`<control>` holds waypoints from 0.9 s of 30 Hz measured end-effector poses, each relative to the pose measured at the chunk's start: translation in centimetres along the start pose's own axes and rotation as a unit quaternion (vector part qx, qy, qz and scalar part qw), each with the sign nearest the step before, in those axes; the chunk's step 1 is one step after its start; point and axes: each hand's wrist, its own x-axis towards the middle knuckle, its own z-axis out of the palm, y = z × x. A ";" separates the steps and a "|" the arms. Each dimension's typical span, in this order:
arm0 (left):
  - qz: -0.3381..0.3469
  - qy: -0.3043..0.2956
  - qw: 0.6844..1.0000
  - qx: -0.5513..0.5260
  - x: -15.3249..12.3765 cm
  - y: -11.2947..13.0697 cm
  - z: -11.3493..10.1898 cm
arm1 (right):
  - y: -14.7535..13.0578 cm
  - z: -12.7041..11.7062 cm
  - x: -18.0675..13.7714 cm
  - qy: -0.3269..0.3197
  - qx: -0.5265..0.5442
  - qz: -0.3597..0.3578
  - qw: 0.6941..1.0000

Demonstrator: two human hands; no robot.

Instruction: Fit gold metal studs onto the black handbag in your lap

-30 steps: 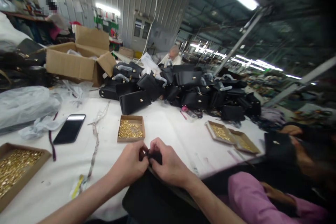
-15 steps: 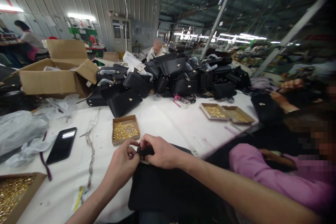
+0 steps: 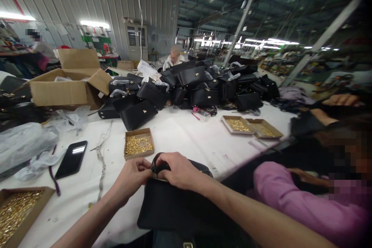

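A black handbag (image 3: 171, 209) lies flat on the white table (image 3: 186, 135) right in front of me. My left hand (image 3: 132, 176) and my right hand (image 3: 176, 170) meet at its far top edge, both pinching a small black tab or strap (image 3: 157, 168) there. The fingertips hide whatever small part sits between them. Just beyond my hands stands a small cardboard tray of gold metal fittings (image 3: 138, 145).
A heap of black handbags (image 3: 192, 87) fills the table's far side beside an open cardboard box (image 3: 68, 85). A phone (image 3: 71, 159), plastic bags (image 3: 26, 143) and a larger tray of gold fittings (image 3: 17, 211) lie left. Two more trays (image 3: 251, 126) sit right, near a person in a pink sleeve (image 3: 293, 201).
My hands stay pinched together on the bag's top edge. The bag's strap loop now shows behind my right hand, and the view has shifted slightly.
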 end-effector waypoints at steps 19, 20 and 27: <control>-0.073 0.010 0.997 -0.026 -0.8 1.2 0.0 | 2.1 -0.3 1.1 -0.128 0.225 0.044 0.965; -0.074 0.010 0.997 -0.026 -0.9 1.2 0.0 | 2.2 -0.2 1.2 -0.129 0.228 0.048 0.964; -0.076 0.002 0.996 -0.046 -0.9 0.3 -0.5 | 1.4 0.0 1.5 -0.121 0.191 0.055 0.973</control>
